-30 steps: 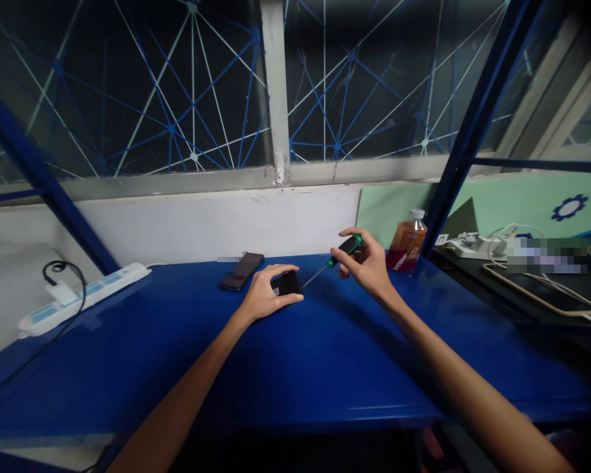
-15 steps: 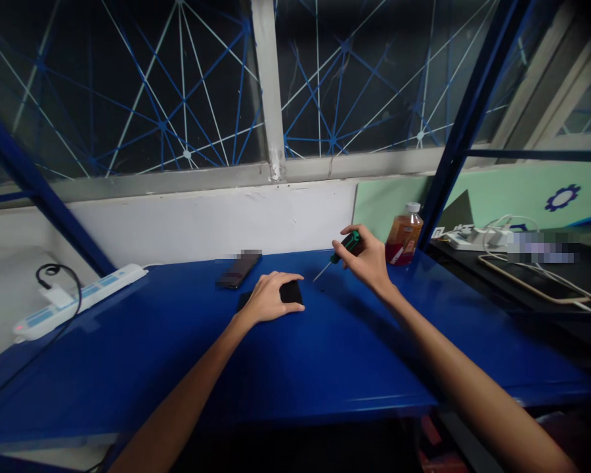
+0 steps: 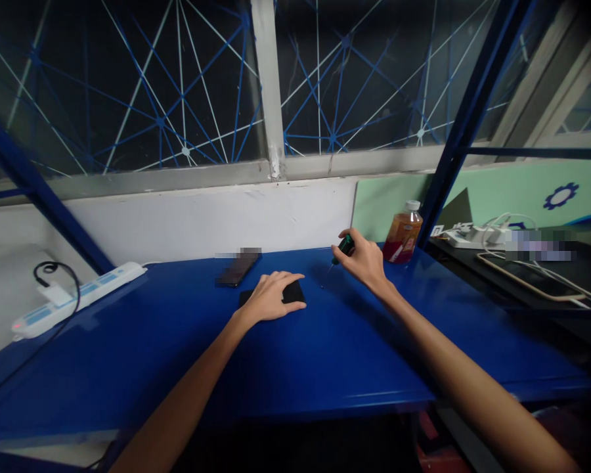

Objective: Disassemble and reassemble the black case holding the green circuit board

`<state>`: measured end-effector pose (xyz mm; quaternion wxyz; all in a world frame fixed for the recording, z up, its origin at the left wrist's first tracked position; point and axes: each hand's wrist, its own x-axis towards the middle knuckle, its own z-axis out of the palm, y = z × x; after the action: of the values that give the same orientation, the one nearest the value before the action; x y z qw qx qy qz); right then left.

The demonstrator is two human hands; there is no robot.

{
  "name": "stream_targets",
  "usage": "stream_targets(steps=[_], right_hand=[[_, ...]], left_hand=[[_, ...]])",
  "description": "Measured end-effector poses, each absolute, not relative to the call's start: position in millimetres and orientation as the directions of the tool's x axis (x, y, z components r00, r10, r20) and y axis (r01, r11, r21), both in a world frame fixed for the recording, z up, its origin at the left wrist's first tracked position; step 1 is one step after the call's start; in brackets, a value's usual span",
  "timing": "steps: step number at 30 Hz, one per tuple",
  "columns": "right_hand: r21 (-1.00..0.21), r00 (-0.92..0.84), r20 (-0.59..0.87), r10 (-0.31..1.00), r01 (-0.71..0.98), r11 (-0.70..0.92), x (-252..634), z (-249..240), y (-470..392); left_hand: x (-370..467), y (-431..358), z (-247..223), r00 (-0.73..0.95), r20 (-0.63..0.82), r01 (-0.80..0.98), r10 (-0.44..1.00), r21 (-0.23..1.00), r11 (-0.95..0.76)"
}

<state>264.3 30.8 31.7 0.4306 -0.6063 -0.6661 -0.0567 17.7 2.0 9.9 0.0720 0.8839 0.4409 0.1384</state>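
Observation:
My left hand [image 3: 270,297] lies over a flat black rectangular object [image 3: 294,290] on the blue table. Its thumb and fingers reach along opposite edges and hold it down; the palm hides much of the top. Above the table to the right, my right hand [image 3: 363,258] grips a screwdriver [image 3: 345,245] by its green and black handle. The thin shaft points down and left, its tip close above the tabletop. A tiny dark speck [image 3: 322,286], too small to name, lies between the black object and the screwdriver.
Behind my left hand lies a dark phone [image 3: 238,268]. A bottle of reddish drink [image 3: 404,233] stands at the back right. On the left is a white power strip [image 3: 81,299] with a black cable. Another phone [image 3: 515,276] and cables rest on the dark surface at right.
My right hand has shifted slightly left and turned the screwdriver steeper, so its tip sits farther right and higher in view. My left hand stays on the black object.

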Motion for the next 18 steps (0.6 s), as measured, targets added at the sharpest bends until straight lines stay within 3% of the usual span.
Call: stream_targets(steps=[9,18], right_hand=[[-0.428,0.098,0.631,0.77,0.871,0.24,264.2,30.7,31.2],[-0.435,0.105,0.616,0.781,0.872,0.225,262.4,30.7,31.0]], left_hand=[[9.8,3.4,14.4,0.552,0.136,0.782,0.823,0.258,-0.567],[13.5,0.3,10.8,0.523,0.185,0.819,0.832,0.165,-0.55]])
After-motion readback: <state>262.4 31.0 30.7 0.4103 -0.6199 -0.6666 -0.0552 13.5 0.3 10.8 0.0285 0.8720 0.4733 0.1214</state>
